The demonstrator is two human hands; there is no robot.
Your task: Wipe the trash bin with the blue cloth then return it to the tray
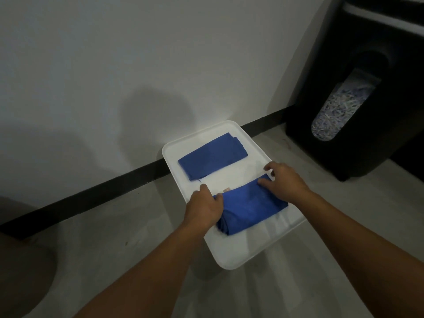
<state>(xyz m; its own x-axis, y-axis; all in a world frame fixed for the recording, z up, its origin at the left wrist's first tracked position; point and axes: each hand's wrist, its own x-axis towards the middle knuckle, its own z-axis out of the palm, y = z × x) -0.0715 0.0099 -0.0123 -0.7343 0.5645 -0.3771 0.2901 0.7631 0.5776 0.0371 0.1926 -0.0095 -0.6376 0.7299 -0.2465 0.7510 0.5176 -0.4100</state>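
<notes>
A white tray (238, 253) lies on the floor by the wall. Two blue cloths are in it. The far cloth (212, 156) is folded flat and untouched. The near cloth (250, 206) is loosely folded in the tray's middle. My left hand (204, 208) grips its left end with curled fingers. My right hand (283, 180) presses on its right top corner, fingers spread. The black trash bin (358, 95) stands at the right, with a clear window showing shredded paper.
A white wall with a black baseboard (91, 198) runs behind the tray. The floor is pale grey. A dark rounded shape (20, 260) sits at the lower left edge.
</notes>
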